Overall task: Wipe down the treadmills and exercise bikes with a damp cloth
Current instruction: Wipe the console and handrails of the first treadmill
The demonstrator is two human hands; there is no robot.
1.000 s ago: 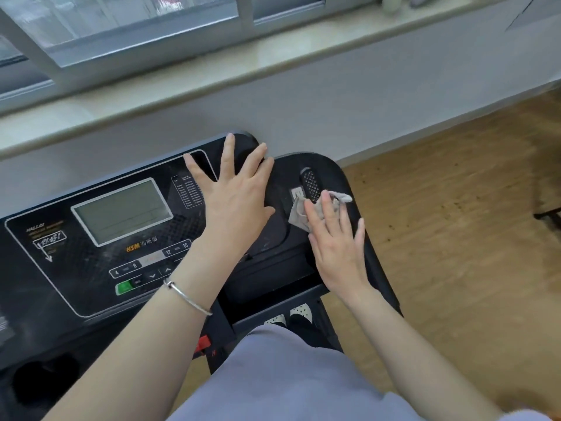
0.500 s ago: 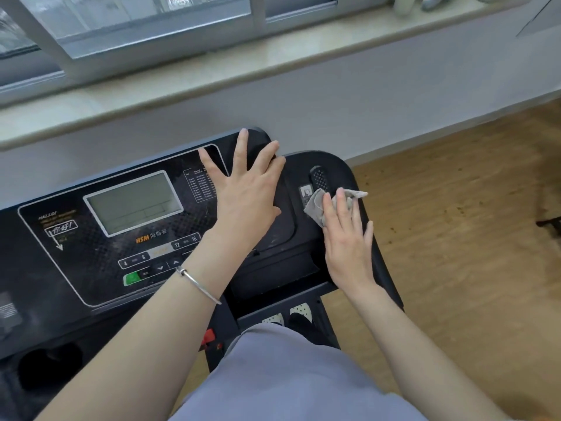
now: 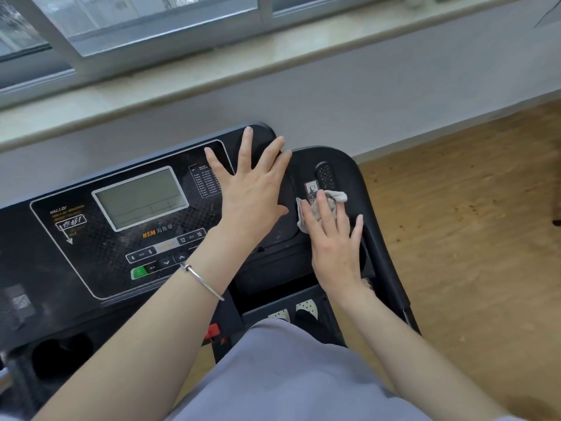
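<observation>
A black treadmill console (image 3: 91,262) fills the lower left, with a grey display (image 3: 139,197) and a green button (image 3: 140,271). My left hand (image 3: 253,192) lies flat with spread fingers on the console's right side, holding nothing. My right hand (image 3: 335,241) presses a small grey cloth (image 3: 329,205) onto the black right-hand arm (image 3: 352,168) of the console, just below a ribbed grip sensor (image 3: 325,176) and partly over a small sticker (image 3: 311,189). Most of the cloth is hidden under my fingers.
A grey wall (image 3: 334,95) and pale window sill (image 3: 212,65) run close behind the console. Wooden floor (image 3: 470,223) lies to the right. A cup recess (image 3: 60,357) sits at the console's lower left. A red safety clip (image 3: 213,329) and my feet (image 3: 306,309) show below.
My right hand and the cloth have stayed pressed on the right arm of the console with only slight shifts. The left hand stays flat. The view has shifted a little.
</observation>
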